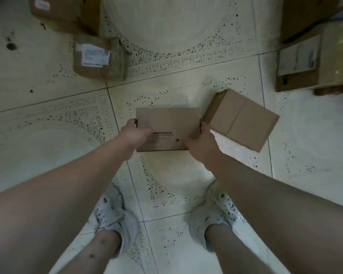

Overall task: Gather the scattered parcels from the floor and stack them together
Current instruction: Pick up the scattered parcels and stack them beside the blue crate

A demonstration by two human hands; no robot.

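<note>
Both bare hands grip a flat cardboard parcel [167, 125] above the tiled floor [48, 86], just ahead of the person's white shoes [115, 216]. The left hand [134, 133] has its fingers clamped over the parcel's left edge; the right hand [200, 144] clamps the right edge. A plain brown box [242, 121] sits tilted just beside the right hand. Two labelled parcels [95, 56] lie toward the floor's far left, and more boxes [299, 62] sit at the far right.
</note>
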